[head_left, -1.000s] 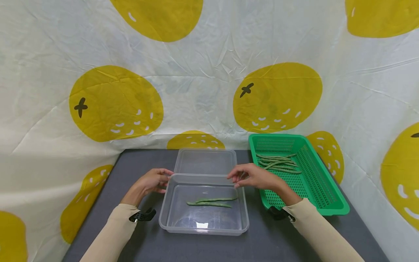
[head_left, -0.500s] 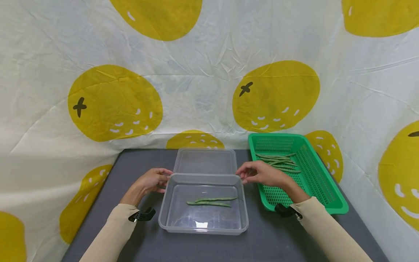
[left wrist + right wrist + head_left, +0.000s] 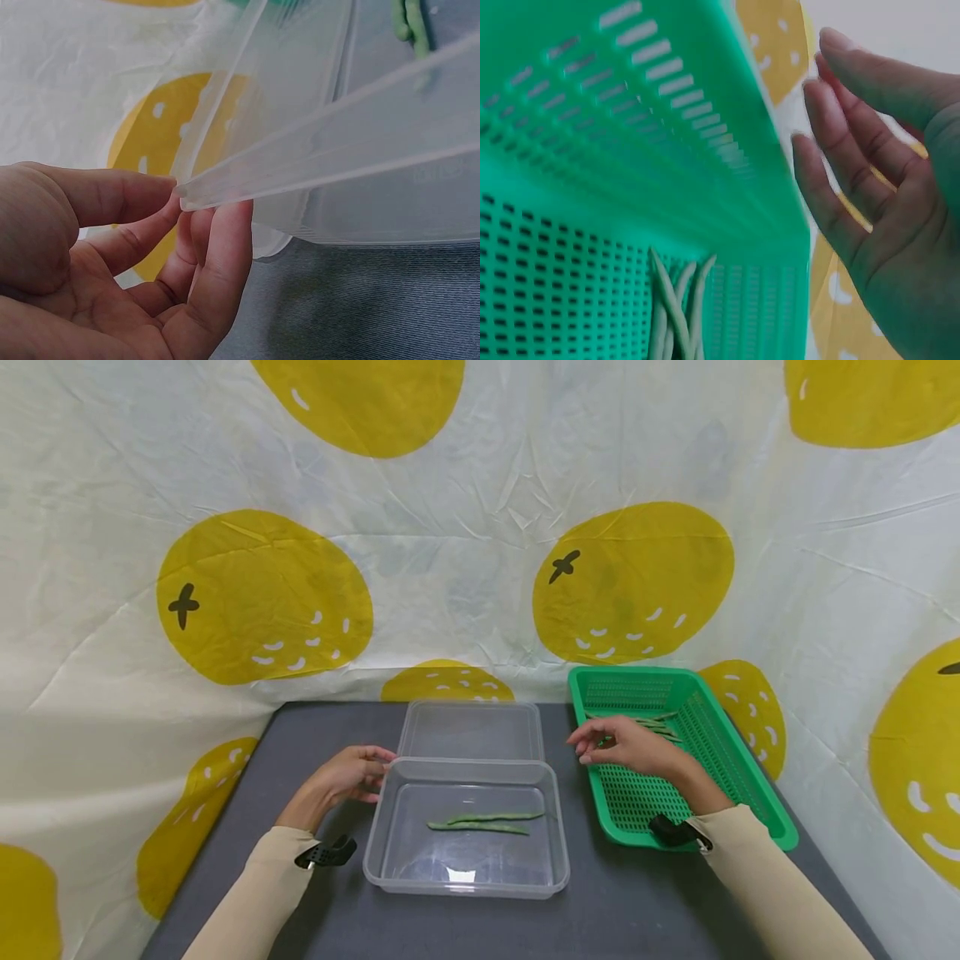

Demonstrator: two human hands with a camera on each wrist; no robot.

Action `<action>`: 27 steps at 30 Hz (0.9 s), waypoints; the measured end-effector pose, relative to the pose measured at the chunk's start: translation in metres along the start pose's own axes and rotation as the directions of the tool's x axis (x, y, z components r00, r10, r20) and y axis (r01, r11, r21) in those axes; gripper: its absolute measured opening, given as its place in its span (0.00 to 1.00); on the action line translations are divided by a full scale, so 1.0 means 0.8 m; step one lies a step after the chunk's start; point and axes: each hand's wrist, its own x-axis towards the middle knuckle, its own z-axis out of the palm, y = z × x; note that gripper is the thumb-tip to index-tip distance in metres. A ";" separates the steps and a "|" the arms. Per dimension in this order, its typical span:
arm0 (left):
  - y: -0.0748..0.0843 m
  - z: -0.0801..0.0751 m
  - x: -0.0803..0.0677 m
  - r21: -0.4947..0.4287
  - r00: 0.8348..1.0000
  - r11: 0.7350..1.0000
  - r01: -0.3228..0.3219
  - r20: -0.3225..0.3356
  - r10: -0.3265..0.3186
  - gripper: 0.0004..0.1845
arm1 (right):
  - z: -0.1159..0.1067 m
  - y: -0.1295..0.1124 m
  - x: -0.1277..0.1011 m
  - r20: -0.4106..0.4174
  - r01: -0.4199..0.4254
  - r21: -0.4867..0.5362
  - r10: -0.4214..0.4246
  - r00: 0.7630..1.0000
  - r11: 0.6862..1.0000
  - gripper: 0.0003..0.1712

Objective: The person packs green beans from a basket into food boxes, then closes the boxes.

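Observation:
A clear plastic container (image 3: 465, 852) sits on the table with two green beans (image 3: 480, 827) lying inside. My left hand (image 3: 352, 774) holds its back left corner; in the left wrist view the thumb (image 3: 127, 193) and fingers pinch the rim. My right hand (image 3: 630, 747) is raised over the left side of the green basket (image 3: 712, 777), holding nothing, its fingers slightly bent and spread in the right wrist view. Several green beans (image 3: 676, 315) lie inside the basket, partly hidden behind that hand in the head view.
Behind the container lies a clear flat lid (image 3: 472, 729) on the dark grey table (image 3: 330, 910). A white cloth (image 3: 450, 593) printed with yellow fruit hangs at the back and along the sides.
My right hand has moved right, from above the container's back right corner to the basket's left side. The left hand, container and the beans in it stay in place.

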 end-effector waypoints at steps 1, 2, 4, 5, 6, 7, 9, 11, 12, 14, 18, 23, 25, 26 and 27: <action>0.000 0.000 0.000 0.000 1.000 1.000 0.000 0.001 0.000 0.21 | -0.003 0.002 -0.002 -0.009 -0.010 0.002 0.010 1.000 1.000 0.16; 0.000 0.000 0.000 0.000 1.000 1.000 0.000 0.001 0.000 0.21 | -0.006 0.005 -0.003 -0.020 -0.019 0.004 0.019 1.000 1.000 0.15; 0.001 0.001 -0.001 0.000 1.000 1.000 -0.002 0.004 0.002 0.20 | -0.013 0.013 -0.005 -0.040 -0.027 0.006 0.027 0.999 1.000 0.15; 0.001 0.001 -0.002 0.000 1.000 1.000 -0.002 0.005 0.002 0.20 | -0.016 0.018 -0.006 -0.049 -0.029 0.006 0.029 0.998 1.000 0.15; 0.001 0.001 -0.002 0.001 1.000 1.000 -0.002 0.006 0.002 0.20 | -0.018 0.022 -0.007 -0.060 -0.030 0.005 0.030 0.998 1.000 0.15; 0.001 0.001 -0.002 0.001 1.000 1.000 -0.003 0.008 0.003 0.20 | -0.021 0.026 -0.008 -0.070 -0.030 0.000 0.030 0.997 1.000 0.14; 0.002 0.001 -0.002 0.004 1.000 1.000 -0.006 0.013 0.006 0.20 | -0.026 0.035 -0.010 -0.082 -0.033 -0.011 0.032 0.996 0.999 0.14; 0.001 0.001 -0.002 0.006 1.000 1.000 -0.011 0.015 0.011 0.20 | -0.030 0.044 -0.012 -0.089 -0.045 -0.013 0.044 0.995 0.999 0.14; 0.002 0.001 -0.002 0.006 1.000 1.000 -0.012 0.015 0.012 0.20 | -0.032 0.049 -0.013 -0.091 -0.051 -0.014 0.050 0.995 0.999 0.14; 0.001 0.001 -0.002 0.007 1.000 1.000 -0.017 0.015 0.017 0.20 | -0.036 0.060 -0.014 -0.090 -0.060 -0.010 0.059 0.994 0.998 0.14; -0.001 0.002 -0.001 0.005 1.000 1.000 -0.011 0.008 0.011 0.20 | -0.042 0.083 -0.018 -0.096 -0.070 0.008 0.070 0.993 0.998 0.15; -0.003 0.002 -0.001 0.012 1.000 1.000 -0.010 0.006 0.010 0.20 | -0.047 0.106 -0.024 -0.129 -0.081 0.011 0.082 0.988 0.997 0.16; -0.004 0.002 0.000 0.013 1.000 1.000 -0.011 0.007 0.011 0.20 | -0.048 0.112 -0.027 -0.137 -0.095 0.014 0.096 0.986 0.995 0.16; -0.004 0.002 0.000 0.017 1.000 1.000 -0.014 0.009 0.014 0.20 | -0.048 0.115 -0.028 -0.140 -0.107 0.018 0.108 0.984 0.994 0.16; -0.005 0.002 0.000 0.017 1.000 1.000 -0.014 0.009 0.014 0.20 | -0.049 0.118 -0.029 -0.140 -0.114 0.023 0.116 0.983 0.993 0.17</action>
